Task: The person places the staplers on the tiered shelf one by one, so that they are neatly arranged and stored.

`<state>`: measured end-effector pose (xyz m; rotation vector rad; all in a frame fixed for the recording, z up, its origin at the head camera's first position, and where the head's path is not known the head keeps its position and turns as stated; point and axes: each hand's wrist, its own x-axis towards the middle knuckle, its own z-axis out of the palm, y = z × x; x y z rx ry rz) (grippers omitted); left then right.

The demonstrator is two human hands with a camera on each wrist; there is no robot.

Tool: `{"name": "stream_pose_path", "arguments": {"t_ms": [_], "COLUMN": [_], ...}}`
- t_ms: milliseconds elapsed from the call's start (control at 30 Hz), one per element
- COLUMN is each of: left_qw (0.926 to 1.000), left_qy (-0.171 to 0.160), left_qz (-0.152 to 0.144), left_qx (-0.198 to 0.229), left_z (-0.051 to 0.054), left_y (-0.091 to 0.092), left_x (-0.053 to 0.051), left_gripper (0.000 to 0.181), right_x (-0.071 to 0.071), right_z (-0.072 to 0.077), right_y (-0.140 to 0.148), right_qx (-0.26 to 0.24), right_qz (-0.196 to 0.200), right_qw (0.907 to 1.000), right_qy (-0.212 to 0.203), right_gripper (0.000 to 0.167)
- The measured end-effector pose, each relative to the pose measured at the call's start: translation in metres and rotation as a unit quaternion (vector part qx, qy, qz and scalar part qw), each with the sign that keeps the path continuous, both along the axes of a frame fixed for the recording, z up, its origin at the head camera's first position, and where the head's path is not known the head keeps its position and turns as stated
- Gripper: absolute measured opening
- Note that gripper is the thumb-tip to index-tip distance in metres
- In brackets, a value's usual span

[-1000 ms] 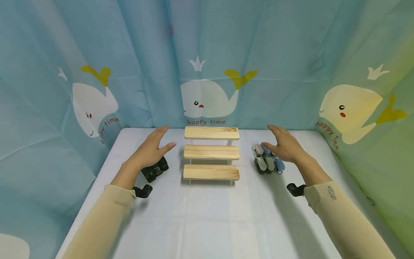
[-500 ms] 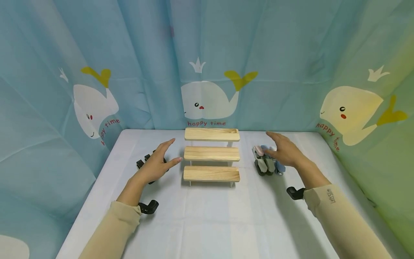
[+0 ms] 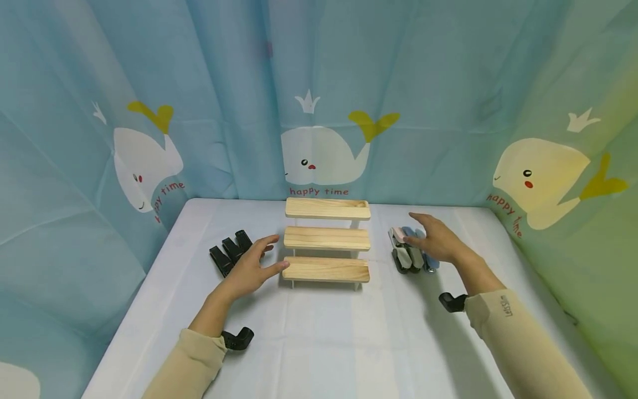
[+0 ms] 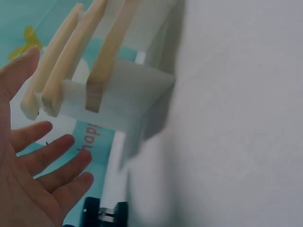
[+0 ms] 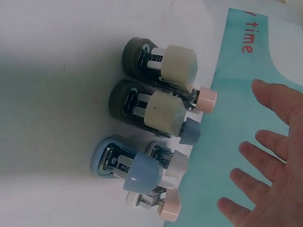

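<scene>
A three-tier stand with pale wooden planks [image 3: 326, 269] and white supports is at the table's middle. My left hand [image 3: 251, 270] hovers at its left end, fingers spread, holding nothing; the thumb overlaps the lowest plank in the head view. In the left wrist view this hand [image 4: 40, 177] appears apart from the planks [image 4: 102, 75]. Black clip-like things [image 3: 220, 259] lie beyond it, partly hidden by the hand. Over the small staplers [image 3: 401, 256] on the right, my right hand [image 3: 438, 239] is held with loose fingers, gripping nothing. Grey, blue and pink staplers [image 5: 164, 113] show in the right wrist view.
A whale-print curtain [image 3: 319, 66] encloses the back and both sides of the table. White cloth [image 3: 329, 343] covers the tabletop. A black wrist camera mount [image 3: 238, 338] juts from the left sleeve, and another mount [image 3: 452, 302] from the right.
My left hand has moved right and nearer the person, from over the black clip-like things to beside the stand. The right hand has come slightly nearer, still by the staplers.
</scene>
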<state>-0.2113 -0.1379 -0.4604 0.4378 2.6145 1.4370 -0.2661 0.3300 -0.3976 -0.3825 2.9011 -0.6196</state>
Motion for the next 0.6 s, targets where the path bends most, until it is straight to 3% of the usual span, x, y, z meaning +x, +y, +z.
{"name": "stream_pose_path", "arguments": {"t_ms": [300,600], "left_qw": [0.9982,0.9977], "left_qy": [-0.027,-0.027], "left_qz": [-0.015,-0.004], "left_qx": [0.052,0.062], "left_z": [-0.017,-0.030], "left_y": [0.008,0.015], "left_x": [-0.002,-0.001], "left_gripper": [0.071,0.067], "right_x": [-0.003,-0.010], "right_z": [-0.004,-0.015], "right_y": [0.000,0.001], "right_qx": [-0.013,0.008], "right_qz": [-0.004,-0.011], "right_qw": [0.9998,0.9996], "right_qy": [-0.013,-0.025], "right_gripper": [0.079,0.072]}}
